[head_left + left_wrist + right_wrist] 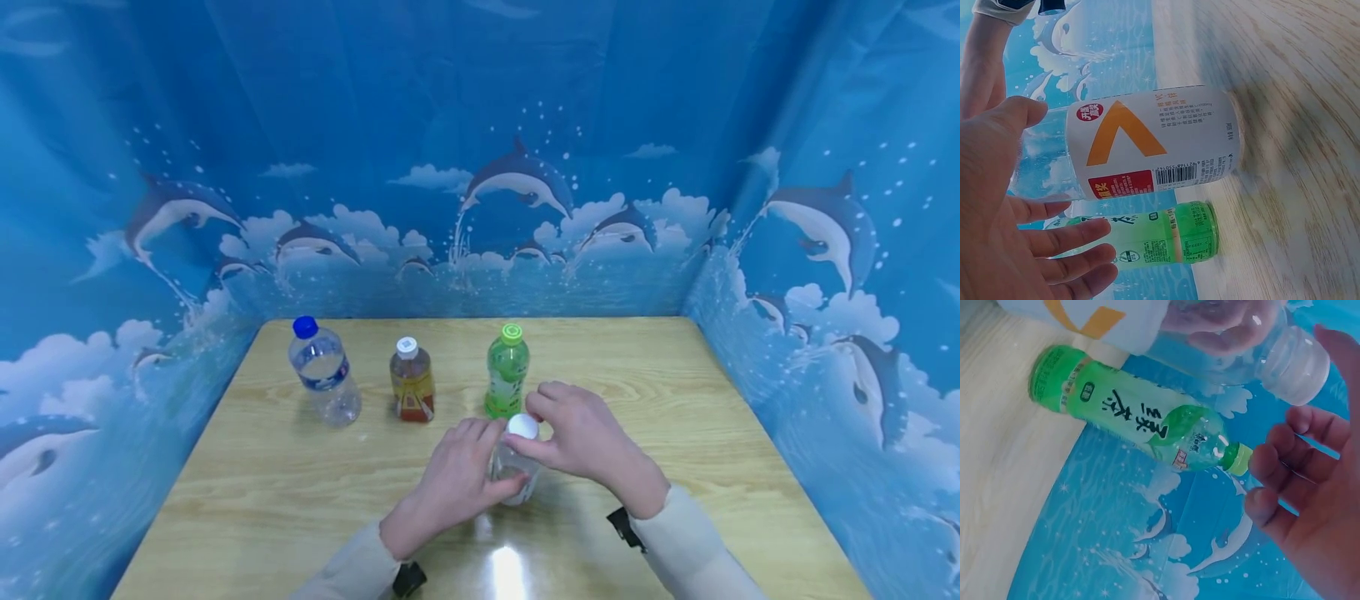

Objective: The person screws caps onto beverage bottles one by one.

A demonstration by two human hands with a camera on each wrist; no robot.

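A clear plastic bottle with a white label stands upright near the front of the table. My left hand grips its upper body between thumb and index finger; the other fingers are spread out beside it. At the top, my right hand has thumb and index finger on opposite sides of the white cap. Its remaining fingers curl loosely near the cap in the right wrist view. Just behind the held bottle is a green tea bottle with a light green cap.
On the left of the wooden table stand a water bottle with a blue cap and an amber drink bottle with a white cap. A blue dolphin-print curtain borders the table at the back and sides.
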